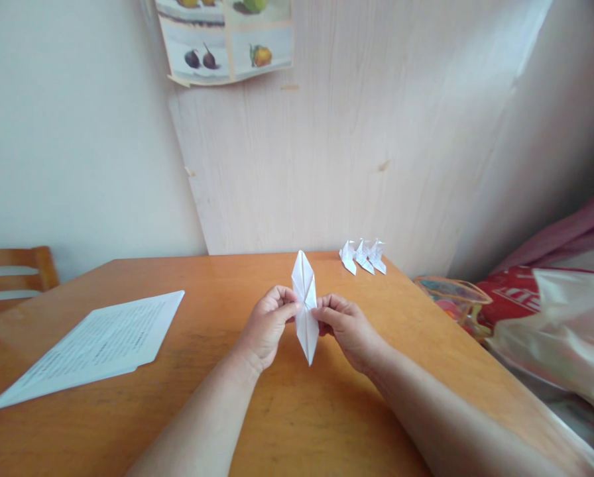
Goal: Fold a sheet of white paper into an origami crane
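A white folded paper [305, 278], long and diamond-shaped with pointed ends and creases down its middle, is held upright above the table. My left hand [272, 324] pinches its left edge near the middle, thumb in front. On the opposite edge, at about the same height, my right hand [349, 330] pinches it between thumb and fingers. Parts of the fingers behind the paper are hidden. Beyond my right hand, three small folded paper figures [363, 257] stand in a row near the table's far right corner.
The wooden table [217, 285] reaches back to the wall. Printed sheets [98, 344] lie stacked on its left side. A wooden chair [16, 275] stands past the left edge. Plastic bags [560, 331] and a red bag [510, 295] crowd the right edge. A fruit poster [227, 43] hangs above.
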Tool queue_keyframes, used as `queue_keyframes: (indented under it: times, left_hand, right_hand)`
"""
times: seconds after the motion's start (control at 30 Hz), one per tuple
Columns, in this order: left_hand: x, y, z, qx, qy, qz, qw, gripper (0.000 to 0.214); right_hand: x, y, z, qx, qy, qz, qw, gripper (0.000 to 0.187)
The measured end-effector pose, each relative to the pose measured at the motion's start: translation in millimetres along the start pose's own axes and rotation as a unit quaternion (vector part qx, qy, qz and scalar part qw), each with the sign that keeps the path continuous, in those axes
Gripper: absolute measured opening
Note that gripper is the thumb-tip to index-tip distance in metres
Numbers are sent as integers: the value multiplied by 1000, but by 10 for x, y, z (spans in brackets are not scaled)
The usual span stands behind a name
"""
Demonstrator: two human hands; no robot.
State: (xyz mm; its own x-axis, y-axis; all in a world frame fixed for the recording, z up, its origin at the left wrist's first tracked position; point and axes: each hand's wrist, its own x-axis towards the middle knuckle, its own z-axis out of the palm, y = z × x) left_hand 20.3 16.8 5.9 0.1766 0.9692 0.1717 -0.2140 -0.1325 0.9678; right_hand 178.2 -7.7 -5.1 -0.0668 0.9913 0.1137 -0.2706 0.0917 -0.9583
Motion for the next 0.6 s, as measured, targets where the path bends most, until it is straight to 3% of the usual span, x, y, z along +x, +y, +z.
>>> queue_keyframes:
  times: [0.27,0.6]
  left_hand:
    - [9,-21,-21,11,3,3,1000,15]
    - [29,-21,-50,-63,5,-43,997,18]
  right_hand:
    - [0,-15,-10,-4,-7,-4,1000,15]
    - [-7,-11,-12,17,-8,3,1000,21]
